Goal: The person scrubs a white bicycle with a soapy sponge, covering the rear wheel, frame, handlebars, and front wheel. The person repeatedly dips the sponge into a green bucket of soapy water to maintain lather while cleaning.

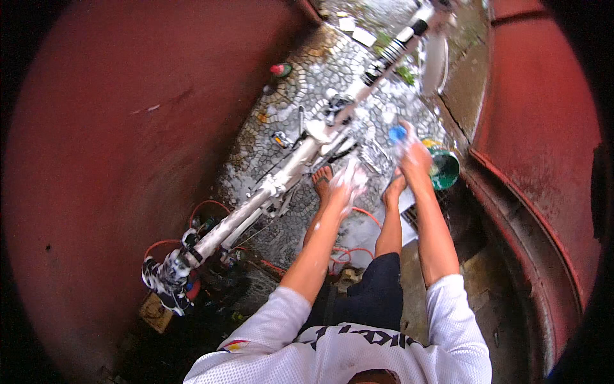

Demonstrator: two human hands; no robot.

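Note:
A white bicycle (294,168), spattered with foam, runs diagonally across the view, its saddle and frame seen from above. My right hand (414,150), covered in suds, is closed on a blue sponge-like item (396,133), to the right of the bicycle. My left hand (350,182) is thick with white foam beside the bicycle; its fingers are smeared, and I cannot make out whether they hold anything. Just right of my right foot, a green bucket (446,173) sits partly behind my right arm.
Curved red walls (115,160) flank the foamy pebble-patterned floor (249,153). An orange hose (350,254) loops near my legs. A small red-and-green item (280,69) lies by the left wall, a wooden box (157,310) at lower left, and a drain grate (416,217) at right.

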